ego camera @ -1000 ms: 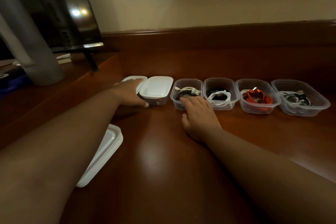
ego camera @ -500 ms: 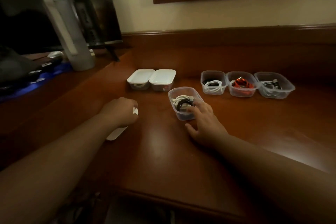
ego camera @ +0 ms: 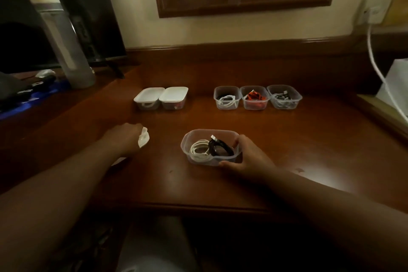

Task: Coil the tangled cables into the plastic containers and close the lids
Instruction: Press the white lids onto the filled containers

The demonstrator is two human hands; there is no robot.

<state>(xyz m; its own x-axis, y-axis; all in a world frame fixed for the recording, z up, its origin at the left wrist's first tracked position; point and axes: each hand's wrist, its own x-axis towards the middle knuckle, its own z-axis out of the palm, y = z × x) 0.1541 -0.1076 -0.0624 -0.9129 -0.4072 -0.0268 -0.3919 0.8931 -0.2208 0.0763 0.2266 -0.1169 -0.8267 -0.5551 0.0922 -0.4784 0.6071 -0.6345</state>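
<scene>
right hand (ego camera: 247,159): gripping right end of open container (ego camera: 198,160), coiled white and black cables inside, near desk's (ego camera: 309,143) front edge
left hand (ego camera: 125,139): curled round a white lid (ego camera: 144,141)

Both bare forearms reach forward over the brown wooden tabletop (ego camera: 287,139). The left hand (ego camera: 125,137) is curled, its grip closed on a white plastic lid (ego camera: 143,140) (only the lid's edge shows past the knuckles). The right hand (ego camera: 245,157) grips the clear plastic container (ego camera: 198,160) at its right end, thumb against the near wall, fingers hooked over the rim.
</scene>
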